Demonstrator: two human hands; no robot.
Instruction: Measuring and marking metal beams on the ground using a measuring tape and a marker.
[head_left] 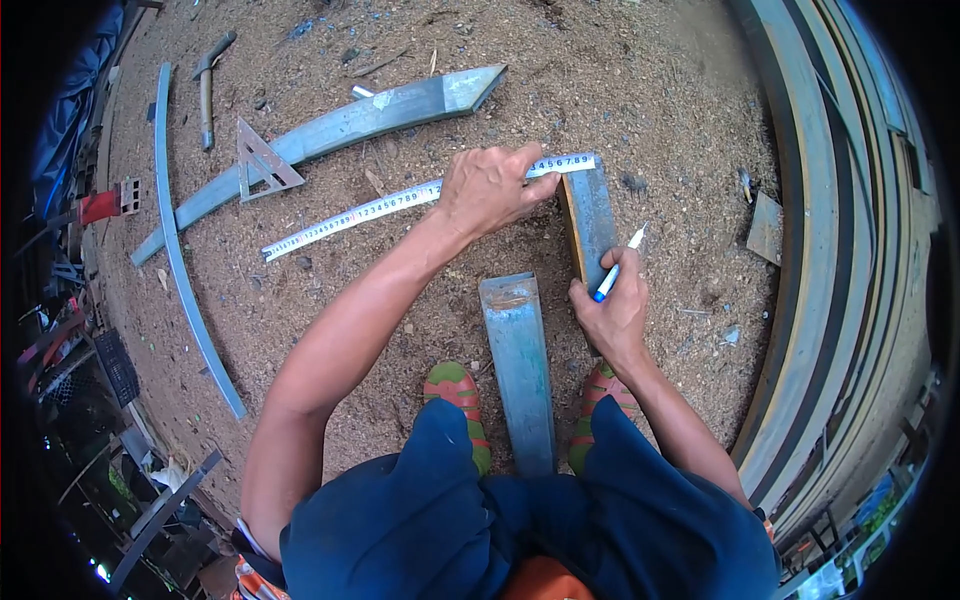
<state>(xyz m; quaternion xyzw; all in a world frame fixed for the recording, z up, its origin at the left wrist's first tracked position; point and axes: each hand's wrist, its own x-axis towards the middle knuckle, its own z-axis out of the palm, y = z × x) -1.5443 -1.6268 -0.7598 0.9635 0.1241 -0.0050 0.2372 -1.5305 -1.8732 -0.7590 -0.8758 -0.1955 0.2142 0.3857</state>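
My left hand [490, 190] is closed on a white tape measure blade [385, 206], with the fingers bent over its middle. The blade stretches out on both sides of the hand. Its right end lies across the far end of a short grey steel tube [597, 215], which has a rusty left edge. No tape case shows. My right hand [617, 305] grips a white marker [637, 238] with a blue end and touches the near part of that tube. Another square steel tube [520, 365] lies between my feet, its open end facing away from me.
A long steel tube with an angled cut end [375, 112] lies beyond the tape. A triangular square [265, 165] leans over it. Farther left are a thin metal strip [180, 265] and a hammer [206, 95]. Long steel beams [800, 220] are stacked along the right.
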